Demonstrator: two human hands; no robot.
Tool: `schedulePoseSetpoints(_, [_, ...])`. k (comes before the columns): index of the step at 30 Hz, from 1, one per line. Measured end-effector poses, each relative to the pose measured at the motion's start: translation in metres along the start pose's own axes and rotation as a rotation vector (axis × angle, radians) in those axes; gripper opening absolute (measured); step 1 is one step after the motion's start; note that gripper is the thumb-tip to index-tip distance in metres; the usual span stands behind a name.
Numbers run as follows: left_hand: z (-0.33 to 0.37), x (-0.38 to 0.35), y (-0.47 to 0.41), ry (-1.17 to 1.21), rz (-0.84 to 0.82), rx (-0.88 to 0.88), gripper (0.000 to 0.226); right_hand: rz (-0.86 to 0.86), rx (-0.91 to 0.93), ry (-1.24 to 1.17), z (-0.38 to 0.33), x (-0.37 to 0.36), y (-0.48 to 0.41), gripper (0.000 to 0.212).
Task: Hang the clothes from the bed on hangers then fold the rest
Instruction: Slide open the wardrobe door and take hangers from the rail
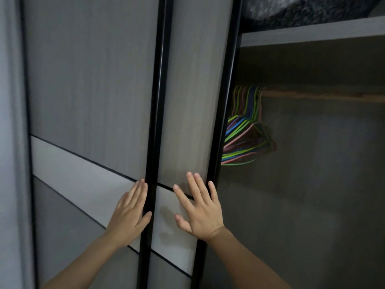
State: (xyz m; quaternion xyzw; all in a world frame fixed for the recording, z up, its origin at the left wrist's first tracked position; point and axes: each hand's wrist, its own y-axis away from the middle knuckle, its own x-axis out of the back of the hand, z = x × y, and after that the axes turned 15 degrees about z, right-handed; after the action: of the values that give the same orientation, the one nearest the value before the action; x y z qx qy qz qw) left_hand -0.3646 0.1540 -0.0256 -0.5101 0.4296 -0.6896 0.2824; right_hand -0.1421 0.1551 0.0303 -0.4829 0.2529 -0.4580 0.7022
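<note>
both forearms are stretching up from the bottom edge of the view, bare, and ending in hands laid flat on the wardrobe doors. my left hand (129, 215) is lying palm-down on the left door panel (89, 80), fingers straight and held close together, tips touching the thin dark line that is crossing the panel at a slant. its thumb is resting across the black upright frame strip (155, 101) that is running between the two panels. my right hand (200, 211) is pressing flat on the narrower right door panel (193, 80), fingers spread wide apart, thumb sticking out to the left, little finger reaching onto the black edge strip (224, 101) on that door's right side. neither hand is gripping anything.

past that edge the wardrobe is standing open and dim inside. the hangers (243, 132) are hanging there in a tight bunch, thin ones in green, blue, pink and purple, hooked over the left end of a wooden rail (323, 97), with their left halves hiding behind the door edge. they are sitting above and to the right of my right hand, well apart from it. above the rail a pale shelf (312, 34) is crossing the opening, and something dark and fuzzy (302, 9) is lying on top of it, too blurred for me to tell what.
</note>
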Motion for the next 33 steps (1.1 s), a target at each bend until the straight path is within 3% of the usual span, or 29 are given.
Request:
schedulePoseSetpoints(5, [-0.005,-0.004,-0.004,-0.041,0.052,-0.091,0.074,-0.092,-0.046,-0.11,-0.021,-0.024,-0.019,0.062])
schedulePoseSetpoints(19, [-0.004,-0.016,0.0,0.078,0.115,-0.062,0.072,-0.133,-0.191,-0.546,-0.057,-0.063,-0.035,0.077])
schedulePoseSetpoints(26, [-0.004,-0.016,0.0,0.069,0.11,-0.087,0.078,-0.122,-0.135,-0.314,-0.037,-0.043,-0.023,0.055])
schedulePoseSetpoints(29, [-0.003,-0.017,0.0,0.096,0.098,-0.095,0.088,-0.023,-0.108,-0.197,-0.016,-0.03,-0.026,0.051])
schedulePoseSetpoints(31, [-0.001,-0.016,0.0,0.108,0.097,-0.082,0.088,0.077,-0.191,-0.163,0.002,-0.021,-0.035,0.05])
schedulePoseSetpoints(33, [0.001,-0.016,0.001,0.099,0.091,-0.057,0.089,0.187,-0.406,-0.114,0.021,-0.015,-0.048,0.051])
